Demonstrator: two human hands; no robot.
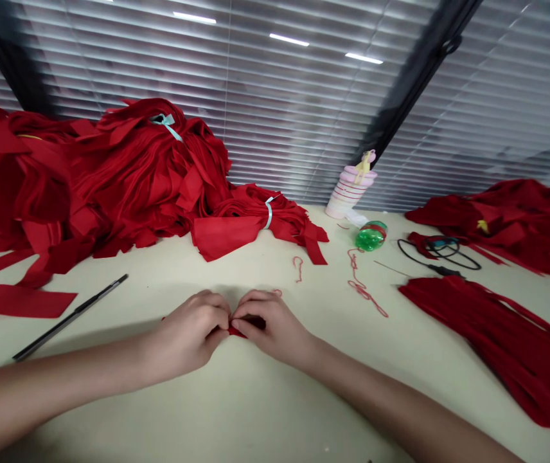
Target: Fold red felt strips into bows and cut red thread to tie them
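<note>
While both hands, left hand point(193, 334) and right hand point(270, 328), pinch one small red cloth piece point(237, 332), big red piles point(135, 173) look unworked.

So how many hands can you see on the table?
2. The left hand and the right hand meet at the table's middle, both pinching a small red fabric piece. No other person's hands show.
</note>
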